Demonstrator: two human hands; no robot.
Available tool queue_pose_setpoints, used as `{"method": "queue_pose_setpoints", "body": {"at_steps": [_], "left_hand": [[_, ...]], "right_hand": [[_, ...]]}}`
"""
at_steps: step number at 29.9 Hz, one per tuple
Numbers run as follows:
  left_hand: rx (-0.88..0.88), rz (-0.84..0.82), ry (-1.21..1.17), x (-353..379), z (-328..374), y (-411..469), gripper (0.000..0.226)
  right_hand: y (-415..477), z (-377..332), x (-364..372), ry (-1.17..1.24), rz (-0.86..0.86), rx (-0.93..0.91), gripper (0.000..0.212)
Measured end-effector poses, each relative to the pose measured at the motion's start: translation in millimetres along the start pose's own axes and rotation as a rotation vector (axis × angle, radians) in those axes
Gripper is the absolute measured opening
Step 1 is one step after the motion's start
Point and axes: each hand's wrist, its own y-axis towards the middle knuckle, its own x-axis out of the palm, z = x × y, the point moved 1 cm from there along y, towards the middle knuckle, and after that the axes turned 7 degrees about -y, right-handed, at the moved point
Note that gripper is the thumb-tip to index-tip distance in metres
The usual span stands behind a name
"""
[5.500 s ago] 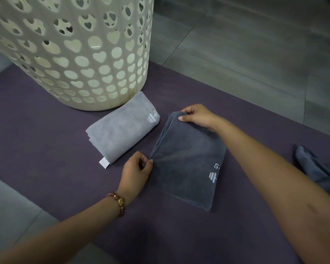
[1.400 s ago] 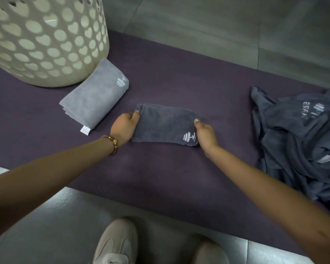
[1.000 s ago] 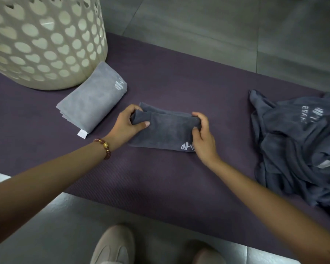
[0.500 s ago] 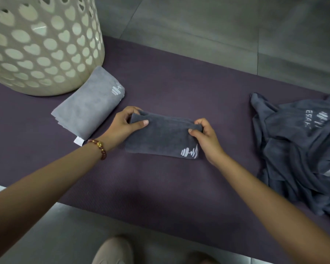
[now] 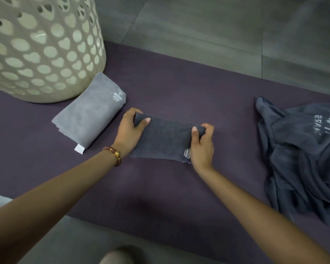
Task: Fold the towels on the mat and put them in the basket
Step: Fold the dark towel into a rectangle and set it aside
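Note:
A dark grey folded towel [image 5: 166, 139] lies in the middle of the purple mat [image 5: 179, 88]. My left hand [image 5: 129, 133] grips its left end, thumb on top. My right hand [image 5: 202, 145] grips its right end beside the white logo. A light grey folded towel [image 5: 90, 114] rests on the mat to the left, touching the foot of the cream basket [image 5: 40, 46] with heart-shaped holes. A heap of unfolded dark grey towels [image 5: 301, 153] lies at the mat's right end.
Grey floor tiles [image 5: 217, 25] lie beyond the mat's far edge and also along its near edge. The tip of a shoe [image 5: 118, 257] shows at the bottom of the view.
The dark towel went from a wide flat fold to a narrow packet. Both hands have tightened on its two ends, and its far edge has lifted slightly off the mat.

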Motion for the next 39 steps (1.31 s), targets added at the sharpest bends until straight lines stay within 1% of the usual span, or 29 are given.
{"method": "queue_pose_setpoints", "body": {"at_steps": [2,4,7,8,9,10,11,12,13,14,15,16,17,19,20,21,22,23,25,26,27,28,30,32,36,39], "left_hand": [[0.095,0.001,0.127,0,-3,-1,0.01],[0.164,-0.011,0.212,-2,-9,-4,0.013],[0.115,-0.02,0.318,0,-9,-5,0.024],[0.121,0.003,0.422,1,-6,-4,0.028],[0.18,0.038,0.567,1,-1,-4,0.034],[0.284,0.064,0.695,2,7,-3,0.039],[0.403,0.051,0.765,4,15,-3,0.043],[0.514,-0.014,0.795,6,22,-3,0.045],[0.617,-0.117,0.819,12,25,-5,0.046],[0.696,-0.228,0.852,19,25,-9,0.048],[0.728,-0.334,0.898,27,22,-14,0.051],[0.712,-0.416,0.945,34,16,-20,0.055],[0.66,-0.464,0.978,38,10,-23,0.057],[0.556,-0.501,0.988,41,0,-25,0.06],[0.533,-0.501,0.987,42,-1,-23,0.061],[0.522,-0.499,0.993,42,-1,-22,0.062],[0.521,-0.495,0.998,42,1,-22,0.063],[0.523,-0.49,1.0,42,1,-23,0.064],[0.536,-0.478,1.001,43,1,-25,0.064],[0.549,-0.473,0.999,43,0,-25,0.064],[0.562,-0.464,0.997,43,0,-24,0.063],[0.574,-0.45,0.997,44,-1,-23,0.062],[0.572,-0.425,0.994,45,-1,-24,0.06],[0.573,-0.411,0.992,46,-1,-25,0.06],[0.58,-0.426,0.979,45,0,-23,0.065],[0.574,-0.439,0.933,41,0,-21,0.069]], "right_hand": [[2,-1,1,-0.003,0.008,-0.028,0.029],[3,0,3,-0.029,0.009,-0.054,0.03],[3,2,5,-0.062,0.036,-0.052,0.031],[4,2,6,-0.078,0.043,-0.05,0.03],[5,3,6,-0.097,0.05,-0.045,0.029],[6,3,7,-0.117,0.054,-0.041,0.029],[7,2,7,-0.14,0.055,-0.042,0.029],[8,2,7,-0.158,0.054,-0.046,0.029],[10,2,7,-0.168,0.051,-0.047,0.03],[12,3,7,-0.167,0.046,-0.042,0.03],[14,4,7,-0.151,0.04,-0.027,0.03],[15,5,6,-0.119,0.036,-0.001,0.03],[17,5,5,-0.077,0.03,0.031,0.031],[19,4,4,-0.002,0.015,0.093,0.032],[20,2,3,-0.009,-0.001,0.102,0.033],[18,-1,3,-0.071,-0.017,0.076,0.034],[16,-6,3,-0.191,-0.015,-0.004,0.037],[11,-11,3,-0.333,0.021,-0.139,0.042],[0,-19,6,-0.584,0.098,-0.469,0.048],[-4,-20,9,-0.663,0.082,-0.598,0.048],[-5,-17,13,-0.732,0.032,-0.688,0.05],[-6,-12,16,-0.792,-0.034,-0.729,0.054],[-2,-1,21,-0.858,-0.12,-0.714,0.059],[2,5,22,-0.875,-0.135,-0.705,0.061],[6,6,18,-0.808,-0.174,-0.692,0.069],[1,5,15,-0.768,-0.16,-0.647,0.069]]}}
